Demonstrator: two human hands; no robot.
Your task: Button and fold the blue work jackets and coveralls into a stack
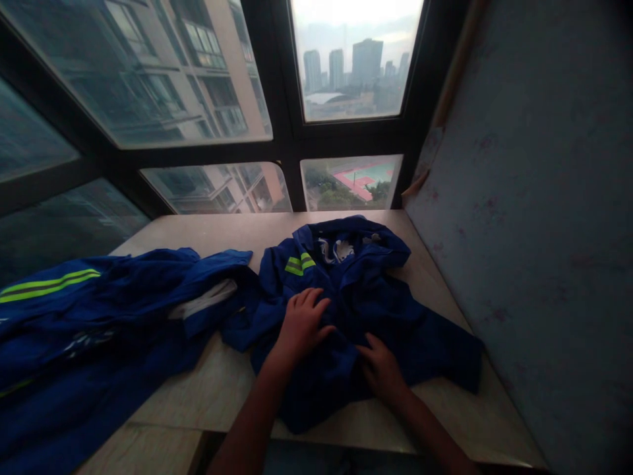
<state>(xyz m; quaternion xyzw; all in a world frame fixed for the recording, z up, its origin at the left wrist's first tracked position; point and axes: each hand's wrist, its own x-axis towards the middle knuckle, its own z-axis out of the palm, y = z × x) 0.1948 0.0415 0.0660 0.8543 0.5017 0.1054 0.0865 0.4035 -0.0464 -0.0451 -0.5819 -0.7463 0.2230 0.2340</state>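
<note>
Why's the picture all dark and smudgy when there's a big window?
Head view: the sky glares nearly white, while the room looks dim; head view: the right-hand wall fades into shadow, and folds in the right-hand blue jacket look soft and murky.

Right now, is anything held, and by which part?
The left hand lies open on the blue jacket; the right hand touches its lower front, but whether it pinches there can't be told.
</note>
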